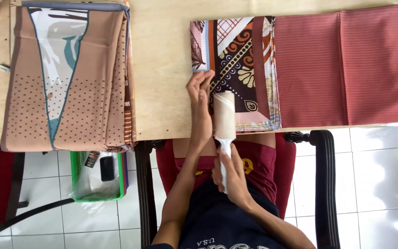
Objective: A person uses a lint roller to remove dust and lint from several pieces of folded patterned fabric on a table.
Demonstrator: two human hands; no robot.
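At the table's (162, 69) near edge, the right hand (233, 173) gripped a lint roller's (224, 115) white handle, its roll lying on a patterned folded cloth (240, 60); the left hand (200, 103) pressed flat, fingers together, on that cloth's corner.

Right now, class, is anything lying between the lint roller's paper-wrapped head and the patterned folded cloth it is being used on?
Nothing visible does. The right hand holds the white-handled lint roller with its head lying over the patterned folded cloth. The left hand lies beside the roller at the cloth's edge, not under it.
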